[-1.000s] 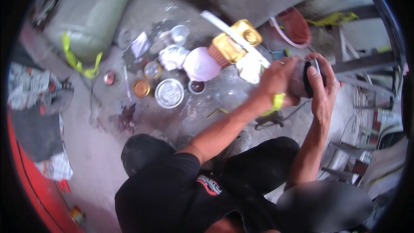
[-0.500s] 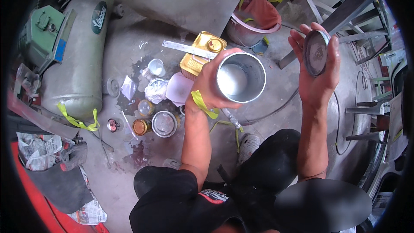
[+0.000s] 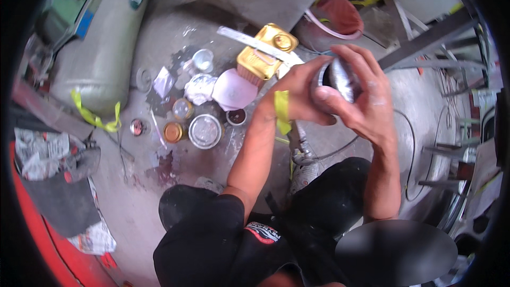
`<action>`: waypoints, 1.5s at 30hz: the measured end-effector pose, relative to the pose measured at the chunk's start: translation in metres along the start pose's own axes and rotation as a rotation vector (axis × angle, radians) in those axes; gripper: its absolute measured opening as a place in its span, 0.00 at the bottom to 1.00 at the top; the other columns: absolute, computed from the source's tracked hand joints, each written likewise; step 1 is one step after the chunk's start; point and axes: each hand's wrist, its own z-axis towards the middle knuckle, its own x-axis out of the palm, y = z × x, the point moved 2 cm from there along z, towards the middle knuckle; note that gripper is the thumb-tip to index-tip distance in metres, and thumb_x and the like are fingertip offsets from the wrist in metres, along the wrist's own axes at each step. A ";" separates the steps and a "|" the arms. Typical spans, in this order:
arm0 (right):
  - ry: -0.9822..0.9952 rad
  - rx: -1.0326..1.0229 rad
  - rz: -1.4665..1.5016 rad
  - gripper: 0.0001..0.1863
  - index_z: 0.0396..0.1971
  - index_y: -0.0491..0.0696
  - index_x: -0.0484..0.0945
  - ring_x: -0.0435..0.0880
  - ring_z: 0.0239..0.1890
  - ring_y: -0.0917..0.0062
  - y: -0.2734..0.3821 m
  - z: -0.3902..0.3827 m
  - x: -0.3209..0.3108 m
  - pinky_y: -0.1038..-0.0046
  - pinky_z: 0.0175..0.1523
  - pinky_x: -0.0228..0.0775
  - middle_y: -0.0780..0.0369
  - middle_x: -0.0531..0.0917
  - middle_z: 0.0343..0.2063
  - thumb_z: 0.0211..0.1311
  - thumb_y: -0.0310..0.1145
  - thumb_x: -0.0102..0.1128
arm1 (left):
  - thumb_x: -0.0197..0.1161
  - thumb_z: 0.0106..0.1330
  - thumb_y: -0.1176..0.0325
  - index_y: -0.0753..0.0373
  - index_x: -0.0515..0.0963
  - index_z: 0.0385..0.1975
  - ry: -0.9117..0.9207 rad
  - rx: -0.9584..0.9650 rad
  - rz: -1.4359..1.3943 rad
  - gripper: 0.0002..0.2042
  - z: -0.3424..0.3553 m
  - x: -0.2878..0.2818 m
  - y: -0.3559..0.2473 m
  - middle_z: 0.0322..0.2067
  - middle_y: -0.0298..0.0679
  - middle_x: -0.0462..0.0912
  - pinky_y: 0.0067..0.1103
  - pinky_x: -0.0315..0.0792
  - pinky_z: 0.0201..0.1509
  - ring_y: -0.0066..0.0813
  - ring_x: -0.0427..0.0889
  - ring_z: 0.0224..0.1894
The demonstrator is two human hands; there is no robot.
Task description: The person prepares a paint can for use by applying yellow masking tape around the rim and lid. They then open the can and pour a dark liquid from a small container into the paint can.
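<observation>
My left hand (image 3: 298,95) is wrapped round a metal cup (image 3: 321,81), with a yellow-green strip (image 3: 282,111) at that wrist. Over the cup's mouth, my right hand (image 3: 369,93) grips a round metal lid (image 3: 344,81) between thumb and fingers. The lid is tilted and a dark gap into the cup shows beside it. Below my left hand a metal fitting (image 3: 303,146) hangs next to a dark hose (image 3: 337,152); whether it joins the cup is hidden. A gold rectangular can (image 3: 258,62) stands beyond my left hand, with a flat metal strip (image 3: 241,38) across its top.
Left of my arm, the stained floor holds a clear-lidded round tub (image 3: 205,131), an amber-lidded jar (image 3: 172,132), a pale round sheet (image 3: 234,90), crumpled white wrap (image 3: 200,89) and a clear cup (image 3: 203,60). A grey tank (image 3: 101,58) stands far left, a pink bucket (image 3: 316,29) beyond my hands.
My right hand has brought the lid leftward onto the cup's mouth. My left hand and the cup have moved right, and the cup has turned so its inside is mostly hidden.
</observation>
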 end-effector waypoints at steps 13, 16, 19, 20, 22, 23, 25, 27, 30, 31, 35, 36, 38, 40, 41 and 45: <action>0.038 0.082 -0.053 0.28 0.51 0.45 0.81 0.82 0.49 0.60 0.006 -0.005 0.012 0.63 0.52 0.75 0.53 0.78 0.50 0.53 0.46 0.73 | 0.80 0.31 0.62 0.61 0.71 0.53 -0.094 -0.087 0.145 0.41 0.003 0.003 -0.004 0.43 0.48 0.83 0.33 0.77 0.52 0.46 0.84 0.47; 0.034 0.131 -0.005 0.26 0.51 0.44 0.81 0.82 0.49 0.61 0.001 -0.004 0.013 0.65 0.54 0.74 0.52 0.79 0.49 0.55 0.42 0.72 | 0.79 0.31 0.63 0.63 0.72 0.52 -0.145 0.008 0.209 0.40 0.004 0.007 0.001 0.42 0.49 0.84 0.33 0.78 0.50 0.48 0.84 0.46; 0.020 0.203 0.031 0.25 0.52 0.43 0.80 0.81 0.51 0.61 0.000 -0.002 0.016 0.67 0.58 0.71 0.52 0.80 0.49 0.57 0.40 0.69 | 0.79 0.30 0.65 0.65 0.71 0.52 -0.182 0.004 0.224 0.41 0.002 0.010 0.008 0.41 0.50 0.84 0.33 0.79 0.49 0.49 0.84 0.44; -0.002 0.210 0.049 0.25 0.52 0.43 0.80 0.81 0.52 0.61 -0.004 -0.003 0.018 0.67 0.58 0.70 0.51 0.80 0.49 0.57 0.40 0.69 | 0.79 0.28 0.66 0.67 0.71 0.51 -0.206 0.023 0.202 0.41 0.002 0.015 0.016 0.40 0.51 0.84 0.34 0.79 0.48 0.49 0.85 0.43; -0.011 0.270 0.092 0.26 0.53 0.43 0.80 0.77 0.58 0.60 -0.008 -0.004 0.019 0.64 0.63 0.66 0.51 0.79 0.53 0.59 0.43 0.67 | 0.80 0.35 0.63 0.65 0.71 0.52 -0.204 0.033 0.235 0.39 0.004 0.017 0.015 0.41 0.49 0.83 0.32 0.78 0.48 0.43 0.85 0.44; 0.013 0.252 0.040 0.28 0.55 0.43 0.78 0.75 0.60 0.60 -0.009 -0.005 0.019 0.63 0.65 0.63 0.51 0.77 0.55 0.60 0.45 0.66 | 0.80 0.35 0.63 0.65 0.71 0.52 -0.210 0.018 0.249 0.39 0.003 0.017 0.015 0.41 0.49 0.83 0.32 0.78 0.48 0.44 0.85 0.44; 0.052 0.211 -0.068 0.32 0.59 0.43 0.75 0.70 0.65 0.60 -0.012 -0.006 0.015 0.62 0.69 0.59 0.50 0.74 0.59 0.62 0.49 0.63 | 0.81 0.34 0.64 0.64 0.71 0.53 -0.203 -0.022 0.275 0.40 0.003 0.016 0.015 0.43 0.48 0.83 0.31 0.77 0.50 0.42 0.85 0.46; -0.023 0.092 0.025 0.37 0.64 0.43 0.70 0.65 0.68 0.60 -0.017 -0.006 0.014 0.60 0.71 0.54 0.50 0.70 0.63 0.64 0.57 0.57 | 0.81 0.33 0.65 0.64 0.71 0.55 -0.208 -0.012 0.243 0.42 0.005 0.013 0.012 0.44 0.46 0.82 0.30 0.76 0.53 0.39 0.84 0.47; -0.239 0.209 0.413 0.50 0.68 0.44 0.64 0.61 0.71 0.61 -0.035 -0.005 0.022 0.59 0.74 0.46 0.52 0.66 0.67 0.62 0.74 0.38 | 0.83 0.30 0.67 0.65 0.70 0.57 -0.216 -0.021 0.090 0.45 0.004 -0.003 0.005 0.49 0.42 0.81 0.28 0.72 0.61 0.32 0.80 0.53; -0.339 0.282 0.575 0.56 0.69 0.44 0.63 0.61 0.71 0.62 -0.038 -0.003 0.019 0.59 0.74 0.44 0.53 0.65 0.68 0.60 0.80 0.30 | 0.84 0.31 0.68 0.66 0.70 0.57 -0.252 -0.027 0.045 0.46 0.006 -0.008 0.005 0.50 0.41 0.81 0.27 0.70 0.62 0.32 0.79 0.54; -0.426 0.650 1.490 0.57 0.63 0.37 0.66 0.67 0.67 0.60 -0.030 -0.001 -0.008 0.58 0.71 0.55 0.49 0.72 0.62 0.60 0.79 0.29 | 0.83 0.35 0.74 0.68 0.70 0.55 -0.363 -0.005 -0.190 0.41 0.003 -0.033 -0.002 0.49 0.39 0.81 0.26 0.72 0.61 0.28 0.79 0.52; -0.408 0.655 1.564 0.56 0.62 0.36 0.67 0.69 0.65 0.58 -0.031 -0.003 -0.012 0.57 0.70 0.58 0.47 0.72 0.61 0.61 0.79 0.29 | 0.83 0.36 0.75 0.67 0.70 0.55 -0.350 -0.047 -0.110 0.41 0.004 -0.039 -0.001 0.48 0.40 0.81 0.25 0.72 0.60 0.28 0.79 0.52; -0.380 0.667 1.667 0.56 0.60 0.34 0.67 0.71 0.63 0.55 -0.035 -0.007 -0.011 0.55 0.68 0.62 0.44 0.73 0.60 0.62 0.78 0.28 | 0.83 0.36 0.73 0.66 0.69 0.56 -0.413 -0.052 -0.078 0.42 0.000 -0.047 0.004 0.48 0.40 0.81 0.25 0.73 0.59 0.28 0.79 0.52; -0.357 0.683 1.726 0.55 0.58 0.34 0.68 0.73 0.62 0.53 -0.034 -0.006 -0.008 0.54 0.67 0.64 0.42 0.74 0.58 0.62 0.77 0.26 | 0.83 0.36 0.72 0.66 0.69 0.56 -0.455 -0.072 -0.006 0.41 -0.006 -0.053 0.002 0.48 0.40 0.81 0.25 0.73 0.58 0.27 0.79 0.51; -0.354 0.685 1.724 0.56 0.58 0.33 0.68 0.74 0.62 0.53 -0.034 -0.006 -0.009 0.54 0.67 0.65 0.42 0.74 0.58 0.62 0.77 0.25 | 0.83 0.36 0.71 0.66 0.69 0.55 -0.456 -0.084 -0.012 0.41 -0.006 -0.052 -0.003 0.47 0.40 0.81 0.26 0.73 0.58 0.27 0.79 0.51; -0.320 0.720 1.648 0.55 0.61 0.31 0.66 0.71 0.64 0.53 -0.029 -0.008 -0.009 0.56 0.71 0.60 0.42 0.73 0.59 0.67 0.73 0.18 | 0.83 0.36 0.70 0.65 0.70 0.55 -0.461 -0.071 0.046 0.40 -0.009 -0.046 -0.013 0.47 0.40 0.81 0.25 0.74 0.56 0.27 0.80 0.49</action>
